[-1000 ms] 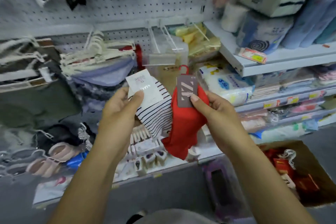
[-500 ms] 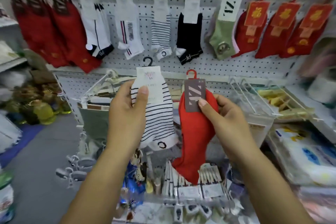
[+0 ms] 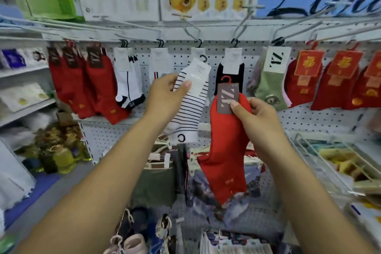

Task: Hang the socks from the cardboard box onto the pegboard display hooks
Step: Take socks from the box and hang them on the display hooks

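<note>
Left hand [image 3: 162, 97] grips a striped sock [image 3: 189, 113], right hand [image 3: 255, 117] a red sock [image 3: 224, 150], before a pegboard [image 3: 309, 118] crowded with socks [image 3: 99, 86].

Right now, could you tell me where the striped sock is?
The striped sock is just left of centre in the head view, held by the left hand before the pegboard, beside the red sock in the right hand.

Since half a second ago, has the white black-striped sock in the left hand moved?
Yes, upward: the white black-striped sock overlaps the hanging socks on the white pegboard; before, it sat below.
</note>
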A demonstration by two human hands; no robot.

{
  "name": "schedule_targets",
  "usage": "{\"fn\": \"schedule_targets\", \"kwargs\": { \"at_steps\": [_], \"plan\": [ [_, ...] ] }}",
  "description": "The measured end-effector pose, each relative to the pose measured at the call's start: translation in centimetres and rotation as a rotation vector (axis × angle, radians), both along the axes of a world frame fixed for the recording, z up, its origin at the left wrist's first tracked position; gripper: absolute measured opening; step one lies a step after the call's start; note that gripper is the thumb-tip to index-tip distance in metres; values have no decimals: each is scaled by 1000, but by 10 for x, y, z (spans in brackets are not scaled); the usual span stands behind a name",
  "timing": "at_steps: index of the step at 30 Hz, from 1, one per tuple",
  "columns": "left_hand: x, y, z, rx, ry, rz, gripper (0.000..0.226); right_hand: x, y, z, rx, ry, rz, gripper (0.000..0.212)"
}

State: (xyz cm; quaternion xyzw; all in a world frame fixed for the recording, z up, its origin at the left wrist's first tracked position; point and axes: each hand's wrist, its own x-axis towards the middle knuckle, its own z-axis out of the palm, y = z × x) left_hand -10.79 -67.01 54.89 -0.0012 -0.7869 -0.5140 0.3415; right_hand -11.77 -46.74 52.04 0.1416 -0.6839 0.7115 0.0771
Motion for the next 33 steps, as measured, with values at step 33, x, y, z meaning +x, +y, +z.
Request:
{"fn": "schedule_targets", "kwargs": {
  "at_steps": [33],
  "plan": [
    [-30,-130,-29,352,307,250,8,-91,-132,14,21,95,320,19]
  ]
}}
